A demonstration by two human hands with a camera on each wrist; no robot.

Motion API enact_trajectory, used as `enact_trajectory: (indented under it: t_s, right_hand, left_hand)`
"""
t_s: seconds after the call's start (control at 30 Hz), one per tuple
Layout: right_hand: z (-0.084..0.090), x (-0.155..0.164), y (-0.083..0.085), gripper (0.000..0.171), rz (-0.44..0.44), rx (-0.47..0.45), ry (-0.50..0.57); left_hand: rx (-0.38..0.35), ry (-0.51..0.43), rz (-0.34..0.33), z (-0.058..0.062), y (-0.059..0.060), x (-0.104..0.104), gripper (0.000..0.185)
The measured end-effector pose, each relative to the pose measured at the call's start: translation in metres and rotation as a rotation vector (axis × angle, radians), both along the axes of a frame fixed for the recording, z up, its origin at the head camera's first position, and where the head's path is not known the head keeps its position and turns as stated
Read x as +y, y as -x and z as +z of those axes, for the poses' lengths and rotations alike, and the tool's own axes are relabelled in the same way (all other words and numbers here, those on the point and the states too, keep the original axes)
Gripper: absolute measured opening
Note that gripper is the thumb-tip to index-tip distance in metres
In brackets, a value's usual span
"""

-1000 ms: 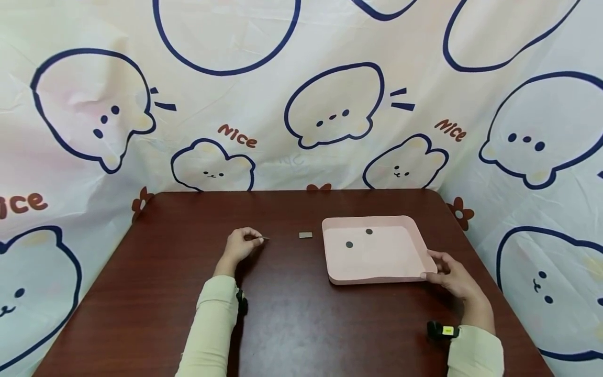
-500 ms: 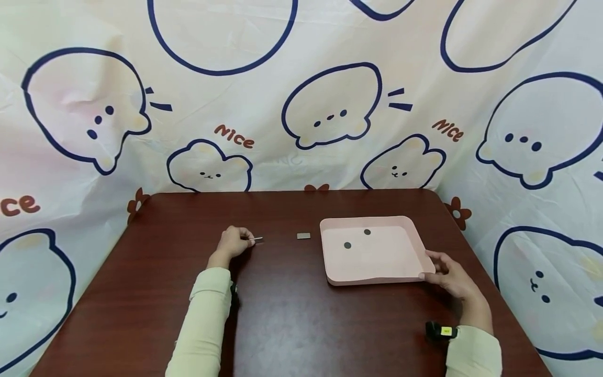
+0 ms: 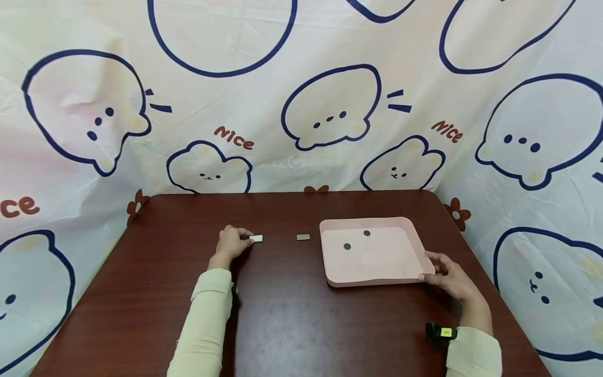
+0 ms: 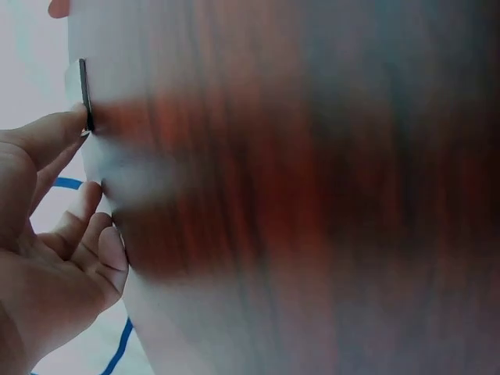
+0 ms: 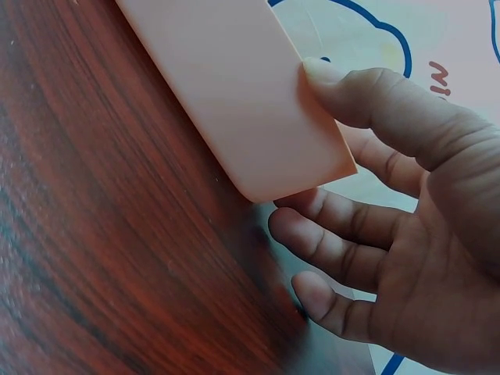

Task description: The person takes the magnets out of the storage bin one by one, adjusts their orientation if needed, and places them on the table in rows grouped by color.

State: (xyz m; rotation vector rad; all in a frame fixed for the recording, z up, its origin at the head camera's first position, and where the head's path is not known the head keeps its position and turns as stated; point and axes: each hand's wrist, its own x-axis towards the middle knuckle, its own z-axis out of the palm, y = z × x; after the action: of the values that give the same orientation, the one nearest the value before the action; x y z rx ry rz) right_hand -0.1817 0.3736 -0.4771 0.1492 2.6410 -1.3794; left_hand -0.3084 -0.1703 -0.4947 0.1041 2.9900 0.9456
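My left hand (image 3: 231, 243) pinches a small thin rectangular metal-looking piece (image 3: 256, 239) by one end, over the left-middle of the table. Its face shows bright in the head view, while the left wrist view shows its dark thin edge (image 4: 85, 94). A similar flat grey rectangular piece (image 3: 303, 237) lies on the table between that hand and a shallow pink tray (image 3: 386, 267). Two dark round discs (image 3: 347, 246) lie in the tray. My right hand (image 3: 454, 277) holds the tray's near right corner, its thumb on the rim and its other fingers around the outside.
The dark brown wooden table (image 3: 301, 324) has a glossy top. A white cloth (image 3: 264, 104) printed with blue outlined figures hangs behind it and along both sides. The tray stands on the table's right half.
My left hand has shifted slightly left with the rectangular piece, which has turned from edge-on to show its bright face. The right hand stays at the tray's corner.
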Motion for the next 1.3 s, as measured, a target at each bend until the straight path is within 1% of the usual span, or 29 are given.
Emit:
enact_trajectory:
  t_s: [0.17,0.43,0.6,0.67,0.77,0.83,0.9,1.03,1.17,1.3]
  right_hand:
    - [-0.001,0.001,0.000,0.074,0.000,0.008,-0.005]
    - [-0.004,0.001,0.001,0.074,-0.007,0.001,0.010]
    - [-0.003,0.000,-0.001,0.076,-0.004,-0.015,0.019]
    - [-0.002,0.000,-0.002,0.076,0.002,-0.018,0.017]
    - [-0.003,0.001,-0.002,0.075,-0.002,-0.006,0.017]
    - [-0.003,0.000,0.000,0.075,0.001,0.004,0.025]
    - [-0.003,-0.001,0.002,0.076,0.006,0.007,0.033]
    - [-0.003,-0.001,0.001,0.077,-0.004,-0.011,0.021]
    - [-0.004,0.000,-0.002,0.076,-0.008,-0.019,0.023]
    - [-0.003,0.002,-0.002,0.075,0.003,-0.014,0.022]
  left_hand:
    - [0.005,-0.006,-0.004,0.001,0.000,0.001,0.023]
    - [-0.006,-0.006,0.007,0.002,-0.001,0.001,0.022]
    - [-0.025,-0.020,0.018,0.004,-0.006,0.004,0.023]
    - [-0.015,-0.053,0.000,0.005,-0.007,0.008,0.025]
    - [-0.010,-0.158,-0.064,0.008,-0.010,0.016,0.028]
    - [-0.021,-0.223,-0.099,0.012,-0.012,0.022,0.030]
    - [-0.042,-0.272,-0.103,0.015,-0.015,0.028,0.032]
    - [-0.035,-0.300,-0.114,0.021,-0.019,0.040,0.034]
    - [-0.005,-0.316,-0.130,0.024,-0.023,0.054,0.036]
    - [0.025,-0.333,-0.129,0.026,-0.026,0.069,0.034]
